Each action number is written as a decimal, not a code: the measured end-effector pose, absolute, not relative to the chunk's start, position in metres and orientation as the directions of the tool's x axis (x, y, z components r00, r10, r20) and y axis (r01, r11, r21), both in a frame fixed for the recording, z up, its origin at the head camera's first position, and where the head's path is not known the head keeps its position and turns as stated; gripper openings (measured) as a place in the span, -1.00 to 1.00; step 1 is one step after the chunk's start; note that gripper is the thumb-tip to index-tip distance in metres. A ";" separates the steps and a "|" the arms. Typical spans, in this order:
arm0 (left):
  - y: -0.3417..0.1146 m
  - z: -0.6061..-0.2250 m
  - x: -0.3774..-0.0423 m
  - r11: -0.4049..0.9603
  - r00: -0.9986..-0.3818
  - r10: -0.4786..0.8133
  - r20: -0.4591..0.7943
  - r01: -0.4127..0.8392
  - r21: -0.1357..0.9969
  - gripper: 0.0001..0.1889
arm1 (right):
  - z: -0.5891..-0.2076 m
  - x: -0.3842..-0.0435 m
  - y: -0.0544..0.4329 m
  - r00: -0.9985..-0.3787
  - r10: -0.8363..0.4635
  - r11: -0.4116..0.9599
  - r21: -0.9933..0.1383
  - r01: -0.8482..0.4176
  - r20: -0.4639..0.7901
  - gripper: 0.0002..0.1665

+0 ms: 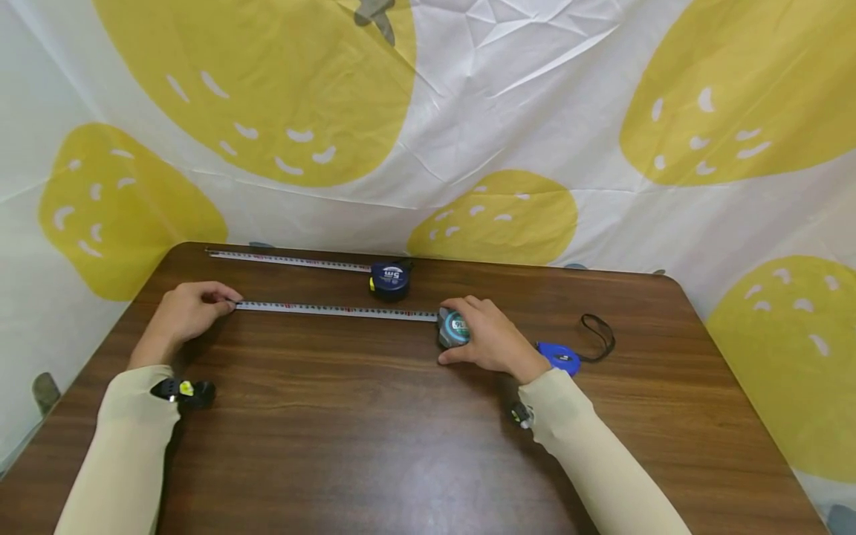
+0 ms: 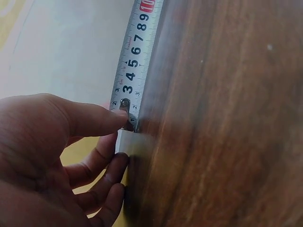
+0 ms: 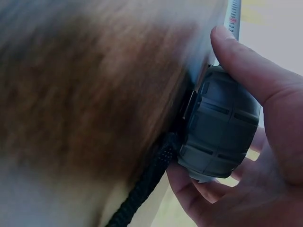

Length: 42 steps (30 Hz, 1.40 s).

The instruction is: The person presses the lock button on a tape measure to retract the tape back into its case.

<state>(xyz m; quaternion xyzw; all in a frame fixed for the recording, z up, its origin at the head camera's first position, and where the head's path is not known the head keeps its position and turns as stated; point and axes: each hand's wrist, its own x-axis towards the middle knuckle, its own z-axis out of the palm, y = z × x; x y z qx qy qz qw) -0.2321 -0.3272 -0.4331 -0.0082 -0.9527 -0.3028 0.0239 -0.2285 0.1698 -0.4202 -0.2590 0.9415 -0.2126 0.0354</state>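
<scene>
A grey tape measure with a teal round label [image 1: 458, 327] is gripped by my right hand [image 1: 495, 338], thumb on one side and fingers on the other. The right wrist view shows its dark ribbed case [image 3: 220, 123] and a black braided strap [image 3: 142, 189]. From the case a white blade [image 1: 334, 310] stretches left, just over the table. My left hand [image 1: 190, 316] pinches the blade's free end; in the left wrist view the thumb presses on the metal hook [image 2: 124, 108] below the 3 mark. The other left fingers are loosely bent.
Behind the blade lies a dark blue tape measure [image 1: 390, 281] whose blade [image 1: 287, 260] also extends left. A bright blue tape measure [image 1: 559, 357] with a black wrist loop [image 1: 605, 334] sits by my right wrist. The brown table [image 1: 374, 446] ends at a lemon-patterned cloth [image 1: 495, 89].
</scene>
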 end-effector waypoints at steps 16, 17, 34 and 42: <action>-0.327 -0.432 -0.230 0.811 -0.998 0.005 0.061 0.040 0.584 -0.83 | -0.415 -0.225 0.176 -0.853 -0.521 0.760 -0.440 -0.478 0.028 0.08; -0.326 -0.432 -0.230 0.811 -0.998 0.007 0.061 0.041 0.583 -0.83 | -0.414 -0.225 0.177 -0.853 -0.521 0.758 -0.440 -0.481 0.035 0.08; -0.321 -0.416 -0.228 0.811 -0.994 0.053 0.096 0.099 0.576 -0.79 | -0.407 -0.219 0.191 -0.847 -0.501 0.725 -0.447 -0.523 0.178 -0.06; -0.315 -0.405 -0.226 0.809 -0.993 0.056 0.101 0.105 0.578 -0.77 | -0.400 -0.215 0.201 -0.842 -0.490 0.711 -0.454 -0.537 0.228 -0.11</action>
